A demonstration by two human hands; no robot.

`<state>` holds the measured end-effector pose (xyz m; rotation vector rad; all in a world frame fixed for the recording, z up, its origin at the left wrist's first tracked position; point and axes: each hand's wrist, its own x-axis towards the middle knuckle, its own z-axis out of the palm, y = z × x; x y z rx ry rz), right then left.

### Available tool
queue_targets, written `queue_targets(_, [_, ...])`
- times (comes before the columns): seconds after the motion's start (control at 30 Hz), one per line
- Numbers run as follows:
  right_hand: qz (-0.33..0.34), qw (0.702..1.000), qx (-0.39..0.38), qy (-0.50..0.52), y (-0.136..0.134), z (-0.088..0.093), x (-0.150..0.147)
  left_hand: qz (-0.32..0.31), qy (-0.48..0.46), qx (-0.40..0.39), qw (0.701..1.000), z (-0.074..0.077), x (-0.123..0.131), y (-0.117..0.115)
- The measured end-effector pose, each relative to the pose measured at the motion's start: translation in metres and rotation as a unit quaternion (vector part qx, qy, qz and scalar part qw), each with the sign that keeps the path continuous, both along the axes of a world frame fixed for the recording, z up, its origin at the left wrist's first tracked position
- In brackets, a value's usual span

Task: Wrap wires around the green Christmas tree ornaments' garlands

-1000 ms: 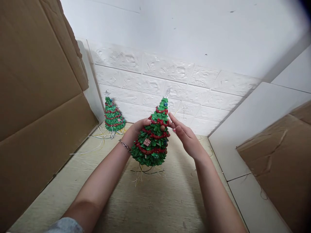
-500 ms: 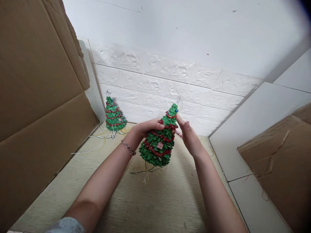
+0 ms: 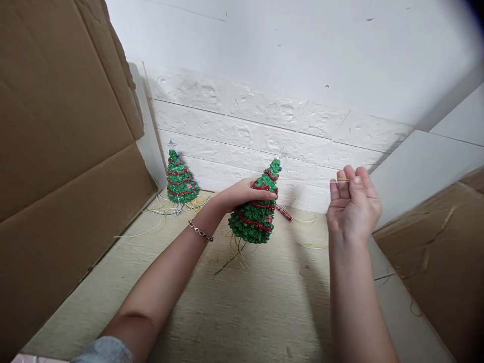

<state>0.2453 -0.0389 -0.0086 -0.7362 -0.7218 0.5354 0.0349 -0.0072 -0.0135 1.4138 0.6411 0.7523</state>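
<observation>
My left hand is wrapped round the middle of a small green Christmas tree with red garlands and a clear star at its tip. The tree leans to the right, and thin loose wires hang from under its base. Off to the right, my right hand pinches thin yellow and white wires between thumb and fingers. These wires stretch taut, nearly level, back to the tree's upper part. Where they meet the tree is hard to make out.
A second decorated tree stands upright at the back left, with tangled wires round its base. A red patterned pen-like stick lies near the wall. Cardboard walls in the left side; more cardboard stands at the right.
My right hand has moved away from the tree to the right, drawing the wires out straight. The tree has turned slightly and shifted a little right in my left hand.
</observation>
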Motion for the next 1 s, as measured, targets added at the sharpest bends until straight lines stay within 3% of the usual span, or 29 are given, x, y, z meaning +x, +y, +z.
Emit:
queue_targets(0.3, [0.01, 0.992, 0.079, -0.1, -0.016, 0.01, -0.005, 0.103, -0.057, -0.006, 0.993, 0.002, 0.001, 0.001])
queue_targets(0.43, [0.058, 0.984, 0.029, -0.167, -0.026, 0.015, -0.016, 0.177, -0.146, -0.019, 0.973, -0.002, -0.002, 0.01])
queue_targets(0.57, [0.122, 0.967, -0.066, -0.215, -0.023, 0.008, -0.035, 0.266, -0.246, -0.04, 0.931, -0.008, -0.002, 0.022])
queue_targets(0.63, [0.172, 0.944, -0.116, -0.256, -0.021, 0.002, -0.043, 0.299, -0.284, -0.056, 0.91, -0.011, -0.002, 0.026])
queue_targets(0.73, [0.231, 0.882, -0.187, -0.366, -0.018, -0.007, -0.053, 0.35, -0.31, -0.082, 0.88, -0.012, -0.002, 0.029])
queue_targets(0.9, [0.17, 0.777, -0.219, -0.565, -0.018, -0.023, -0.069, 0.416, -0.318, -0.103, 0.845, -0.015, 0.0, 0.032])
queue_targets(1.0, [0.156, 0.752, -0.213, -0.603, -0.018, -0.029, -0.076, 0.435, -0.304, -0.079, 0.844, -0.021, 0.003, 0.035])
